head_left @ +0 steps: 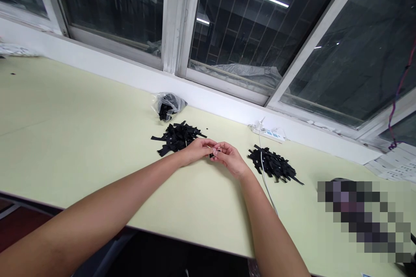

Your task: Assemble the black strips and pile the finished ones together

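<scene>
Both hands meet over the middle of the table, fingertips together around a small black strip (213,154). My left hand (199,149) is closed, pinching at it from the left, close to a heap of black fabric strips (178,135). From the other side my right hand (230,158) pinches the same black piece with thumb and fingers. Most of the piece is hidden by the fingers. A second heap of black strips (273,164) lies to the right of my right hand.
A clear plastic bag (169,106) with black pieces stands behind the left heap. A white power strip (268,133) lies by the wall, and a white cable (264,177) crosses the table beside the right heap. A blurred-out object (360,212) is at the right.
</scene>
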{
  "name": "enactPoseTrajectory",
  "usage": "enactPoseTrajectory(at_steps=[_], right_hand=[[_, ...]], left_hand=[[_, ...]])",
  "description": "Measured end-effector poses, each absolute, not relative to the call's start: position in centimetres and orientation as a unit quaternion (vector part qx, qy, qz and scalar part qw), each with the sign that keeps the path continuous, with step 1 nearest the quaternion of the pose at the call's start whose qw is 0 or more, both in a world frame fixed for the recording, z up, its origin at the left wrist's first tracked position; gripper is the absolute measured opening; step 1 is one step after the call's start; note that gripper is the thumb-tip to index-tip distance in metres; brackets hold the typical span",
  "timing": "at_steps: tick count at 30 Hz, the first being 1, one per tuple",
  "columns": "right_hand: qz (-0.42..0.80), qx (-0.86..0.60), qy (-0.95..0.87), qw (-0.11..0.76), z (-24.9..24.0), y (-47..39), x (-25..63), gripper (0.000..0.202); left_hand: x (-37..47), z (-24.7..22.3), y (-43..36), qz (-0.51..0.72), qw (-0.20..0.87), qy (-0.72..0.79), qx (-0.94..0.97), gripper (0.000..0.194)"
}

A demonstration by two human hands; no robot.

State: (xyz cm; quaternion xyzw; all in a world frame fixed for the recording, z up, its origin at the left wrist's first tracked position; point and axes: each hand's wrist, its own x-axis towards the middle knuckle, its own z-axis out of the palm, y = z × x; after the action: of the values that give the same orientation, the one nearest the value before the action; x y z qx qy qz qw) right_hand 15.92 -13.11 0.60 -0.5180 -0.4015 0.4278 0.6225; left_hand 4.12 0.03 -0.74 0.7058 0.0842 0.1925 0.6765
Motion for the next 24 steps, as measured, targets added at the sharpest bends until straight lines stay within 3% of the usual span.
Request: enactPoseTrajectory(at_steps=[6, 15, 24], right_hand=[[0.337, -0.565, -0.339, 0.673, 0.4, -13.0, 17.4, 0.045], [0.232, -0.613, -0.381, 0.652, -0.3, -12.3, 17.2, 0.042], [0.21, -0.623, -0.445, 0.609, -0.7, -11.9, 16.0, 0.03]], left_hand=[[4.2, -0.2, 0.3, 0.329, 0.561, 0.167, 0.741, 0.034], [4.3, -1.3, -1.0, 0.22, 0.672, 0.111, 0.699, 0.044], [4.6, -1.3, -1.2, 0.196, 0.7, 0.072, 0.683, 0.028]])
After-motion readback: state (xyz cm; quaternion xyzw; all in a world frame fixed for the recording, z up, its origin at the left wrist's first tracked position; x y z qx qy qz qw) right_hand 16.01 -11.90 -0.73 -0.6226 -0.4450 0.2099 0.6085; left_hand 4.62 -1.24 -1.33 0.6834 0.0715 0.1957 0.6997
